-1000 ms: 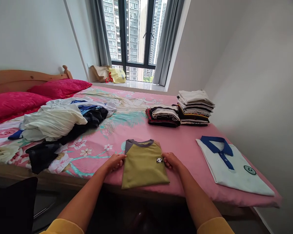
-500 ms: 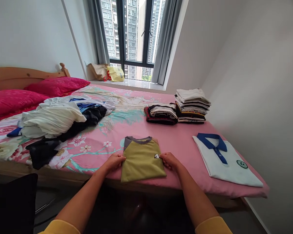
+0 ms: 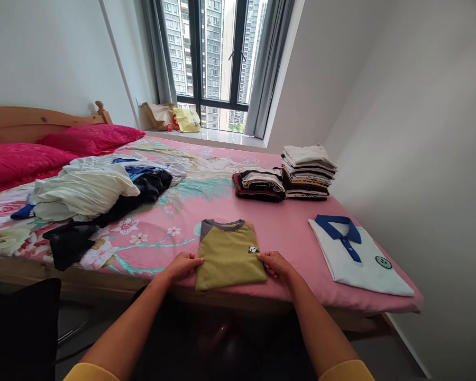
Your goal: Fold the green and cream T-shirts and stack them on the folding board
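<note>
A folded olive-green T-shirt point(image 3: 229, 262) with a dark grey collar and a small panda print lies flat at the bed's near edge. My left hand point(image 3: 185, 266) pinches its left side edge between thumb and fingers. On the opposite side, my right hand point(image 3: 275, 264) pinches the edge just beside the panda. To the right lies a folded white polo shirt point(image 3: 353, 264) with a blue collar and a round green badge, apart from my hands.
A loose heap of white, blue and black clothes point(image 3: 87, 190) covers the bed's left part. Farther back on the right stand a tall stack of folded clothes point(image 3: 309, 172) and a lower folded pile point(image 3: 259, 185). A black chair back point(image 3: 21, 328) is at lower left.
Both hands keep their pinch on the T-shirt's sides, and it lies in nearly the same spot. The view has shifted slightly, moving the polo shirt a little left in the picture.
</note>
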Motion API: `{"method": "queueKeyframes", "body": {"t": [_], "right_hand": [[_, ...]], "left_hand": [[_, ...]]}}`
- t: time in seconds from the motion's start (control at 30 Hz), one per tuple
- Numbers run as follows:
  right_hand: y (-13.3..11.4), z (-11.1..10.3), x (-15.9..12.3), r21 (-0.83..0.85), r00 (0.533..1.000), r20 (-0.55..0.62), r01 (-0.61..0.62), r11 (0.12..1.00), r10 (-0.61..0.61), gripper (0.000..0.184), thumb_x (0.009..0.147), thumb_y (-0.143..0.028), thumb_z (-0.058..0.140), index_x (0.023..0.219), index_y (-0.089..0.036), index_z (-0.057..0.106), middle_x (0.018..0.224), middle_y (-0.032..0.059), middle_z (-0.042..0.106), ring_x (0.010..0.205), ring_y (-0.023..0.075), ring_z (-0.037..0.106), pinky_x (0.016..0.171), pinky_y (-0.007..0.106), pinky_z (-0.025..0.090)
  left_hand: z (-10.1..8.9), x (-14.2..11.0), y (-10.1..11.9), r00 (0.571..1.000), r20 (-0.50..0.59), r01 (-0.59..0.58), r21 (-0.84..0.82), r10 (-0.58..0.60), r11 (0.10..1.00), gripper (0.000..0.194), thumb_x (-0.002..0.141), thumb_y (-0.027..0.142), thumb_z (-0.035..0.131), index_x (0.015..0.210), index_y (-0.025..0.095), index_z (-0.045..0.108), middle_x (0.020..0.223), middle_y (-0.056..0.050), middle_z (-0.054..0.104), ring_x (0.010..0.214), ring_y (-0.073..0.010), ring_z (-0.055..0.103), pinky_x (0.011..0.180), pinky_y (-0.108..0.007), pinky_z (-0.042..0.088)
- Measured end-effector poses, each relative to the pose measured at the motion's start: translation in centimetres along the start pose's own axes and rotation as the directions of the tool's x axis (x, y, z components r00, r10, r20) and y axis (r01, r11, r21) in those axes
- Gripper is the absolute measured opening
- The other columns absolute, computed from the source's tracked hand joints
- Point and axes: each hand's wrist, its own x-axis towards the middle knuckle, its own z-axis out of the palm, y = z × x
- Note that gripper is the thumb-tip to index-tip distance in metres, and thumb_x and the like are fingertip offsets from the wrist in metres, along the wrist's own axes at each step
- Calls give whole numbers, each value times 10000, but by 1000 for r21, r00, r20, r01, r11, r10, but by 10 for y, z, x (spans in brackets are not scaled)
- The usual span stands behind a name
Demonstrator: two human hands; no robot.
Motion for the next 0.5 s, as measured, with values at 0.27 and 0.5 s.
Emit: {"method": "queueKeyframes", "body": {"t": [0.27, 0.5], "right_hand": [[7, 3, -13, -10, 1000, 12, -13, 1000, 13, 387, 728, -536, 573, 624, -218, 378, 401, -105, 360, 274, 44, 247, 277, 204, 126], [14, 12, -24, -9, 999, -43, 0, 1000, 0, 392, 724, -554, 566, 627, -223, 380, 389, -102, 363, 270, 54, 257, 283, 212, 117]], "left_hand": [[7, -16, -4, 999, -49, -2, 57, 5, 998, 526, 544, 680, 608, 516, 198, 400, 410, 76, 336, 415, -64, 238, 444, -241, 129], [11, -33, -11, 997, -75, 40, 96, -33, 995, 535, 598, 697, 566, 481, 207, 385, 371, 61, 347, 358, -71, 238, 416, -260, 112]]}}
